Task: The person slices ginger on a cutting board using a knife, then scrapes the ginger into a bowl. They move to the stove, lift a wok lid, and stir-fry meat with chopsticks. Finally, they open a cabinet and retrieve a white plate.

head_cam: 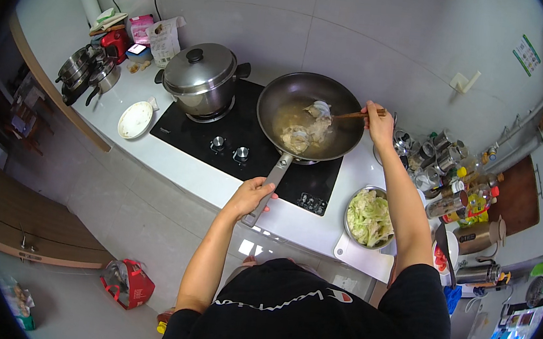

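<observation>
My left hand (250, 198) grips the grey handle (277, 174) of a dark wok (271, 98), which sits on the right burner of a black glass gas hob (195, 145). Held in my right hand (378, 123) are wooden chopsticks (353, 114), their tips down in the wok at a pale lump of food. Cloudy broth (283, 119) covers the wok's bottom, with pieces of what looks like fish (299, 138) in it. To the right of the hob, a metal bowl (351, 221) holds torn cabbage (370, 216) below my right forearm.
A lidded steel pot (201, 77) occupies the left burner. Beside it lies a soiled white plate (135, 120), with small saucepans (106, 76) farther left. Bottles and jars (446, 203) crowd the right counter, near a plate of red pieces (440, 258). A red bag (135, 284) rests on the floor.
</observation>
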Tool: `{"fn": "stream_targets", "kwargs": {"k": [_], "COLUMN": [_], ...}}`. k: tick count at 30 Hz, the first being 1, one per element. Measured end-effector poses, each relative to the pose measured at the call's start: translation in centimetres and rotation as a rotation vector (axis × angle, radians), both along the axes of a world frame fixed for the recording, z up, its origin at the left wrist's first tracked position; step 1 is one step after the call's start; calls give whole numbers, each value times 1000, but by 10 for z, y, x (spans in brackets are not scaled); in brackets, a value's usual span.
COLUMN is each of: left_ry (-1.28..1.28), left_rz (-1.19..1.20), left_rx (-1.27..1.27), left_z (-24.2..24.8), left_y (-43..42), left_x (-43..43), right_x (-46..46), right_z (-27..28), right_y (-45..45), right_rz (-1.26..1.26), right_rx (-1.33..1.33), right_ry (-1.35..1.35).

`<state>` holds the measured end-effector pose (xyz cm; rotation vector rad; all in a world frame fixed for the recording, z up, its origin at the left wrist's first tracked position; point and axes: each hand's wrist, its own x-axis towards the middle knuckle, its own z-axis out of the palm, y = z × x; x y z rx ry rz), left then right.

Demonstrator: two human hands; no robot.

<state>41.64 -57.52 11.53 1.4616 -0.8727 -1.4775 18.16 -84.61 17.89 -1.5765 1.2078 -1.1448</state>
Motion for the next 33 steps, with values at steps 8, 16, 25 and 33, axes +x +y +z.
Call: {"fn": "stream_targets", "kwargs": {"k": [8, 16, 25, 33], "left_ry": [12, 22, 7, 1], "left_rz": [11, 18, 22, 20], "left_rx": [5, -3, -14, 4], "left_z": [4, 1, 3, 2], "left_y": [1, 1, 1, 0], "left_x": [-2, -2, -3, -3], "right_x": [22, 26, 36, 30], "right_z": [14, 30, -4, -36], "right_y": [24, 33, 45, 36], "right_rz": [223, 389, 513, 274], "right_rx": [-411, -609, -841, -694], "right_ry": [357, 545, 719, 569]}}
